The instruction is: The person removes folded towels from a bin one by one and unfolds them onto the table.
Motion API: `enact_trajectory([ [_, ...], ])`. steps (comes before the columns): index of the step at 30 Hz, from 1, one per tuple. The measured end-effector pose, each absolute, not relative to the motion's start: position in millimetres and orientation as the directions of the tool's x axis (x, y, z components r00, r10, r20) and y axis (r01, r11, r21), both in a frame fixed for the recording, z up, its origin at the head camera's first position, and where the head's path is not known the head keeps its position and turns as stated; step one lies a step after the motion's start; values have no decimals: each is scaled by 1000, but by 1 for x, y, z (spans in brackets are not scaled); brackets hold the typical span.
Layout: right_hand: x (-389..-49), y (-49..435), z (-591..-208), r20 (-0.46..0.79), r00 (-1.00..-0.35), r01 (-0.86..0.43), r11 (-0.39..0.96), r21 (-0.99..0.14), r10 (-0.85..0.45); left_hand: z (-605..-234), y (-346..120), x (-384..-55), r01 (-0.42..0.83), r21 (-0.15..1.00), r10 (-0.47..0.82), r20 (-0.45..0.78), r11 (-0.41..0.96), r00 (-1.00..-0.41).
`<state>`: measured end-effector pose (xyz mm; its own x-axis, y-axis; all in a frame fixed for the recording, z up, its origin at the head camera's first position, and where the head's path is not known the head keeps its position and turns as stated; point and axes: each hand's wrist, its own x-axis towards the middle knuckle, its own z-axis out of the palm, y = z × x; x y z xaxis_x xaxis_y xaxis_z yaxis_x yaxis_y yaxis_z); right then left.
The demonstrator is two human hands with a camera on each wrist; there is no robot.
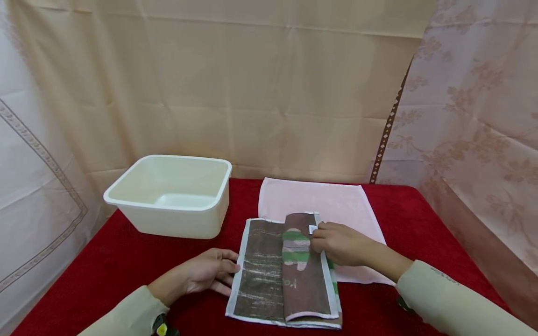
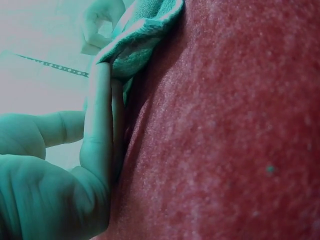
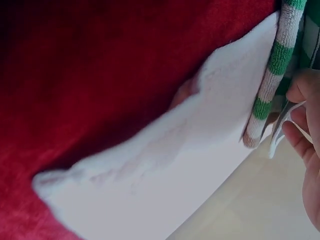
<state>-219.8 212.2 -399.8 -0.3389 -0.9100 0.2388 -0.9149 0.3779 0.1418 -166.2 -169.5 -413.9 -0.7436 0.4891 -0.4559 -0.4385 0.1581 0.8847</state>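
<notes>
A brown towel (image 1: 262,266) with white edges lies partly folded, its right flap turned over and showing a green-and-pink striped figure. My right hand (image 1: 339,242) pinches the flap's upper right edge near a small white tag (image 1: 313,229). In the right wrist view, a green-and-white striped terry layer (image 3: 280,60) shows beside those fingers (image 3: 300,142). At the towel's left edge rests my left hand (image 1: 210,272), its fingers loosely extended against the border. The left wrist view shows straight fingers (image 2: 97,115) reaching the cloth's rolled edge (image 2: 142,45); their tips are partly hidden.
A pink cloth (image 1: 315,198) with a white border lies flat behind the towel, partly covered by it. An off-white plastic basin (image 1: 180,219) stands at the back left. Red fabric (image 1: 134,266) covers the table, and curtains (image 1: 252,93) hang behind and at both sides.
</notes>
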Motion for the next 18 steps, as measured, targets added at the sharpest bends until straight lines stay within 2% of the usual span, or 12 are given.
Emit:
enact_trajectory([
  [4, -218, 219, -398, 247, -329, -922, 367, 124, -911, -414, -170, -166, -437, 886, 492, -453, 154, -744],
  [11, -211, 232, -399, 219, -352, -917, 382, 113, -910, -413, -169, -166, -446, 881, 481, -463, 157, -744],
  [18, -209, 244, -404, 298, -268, -919, 336, 206, -916, -411, -170, -166, -448, 880, 486, -463, 155, -742],
])
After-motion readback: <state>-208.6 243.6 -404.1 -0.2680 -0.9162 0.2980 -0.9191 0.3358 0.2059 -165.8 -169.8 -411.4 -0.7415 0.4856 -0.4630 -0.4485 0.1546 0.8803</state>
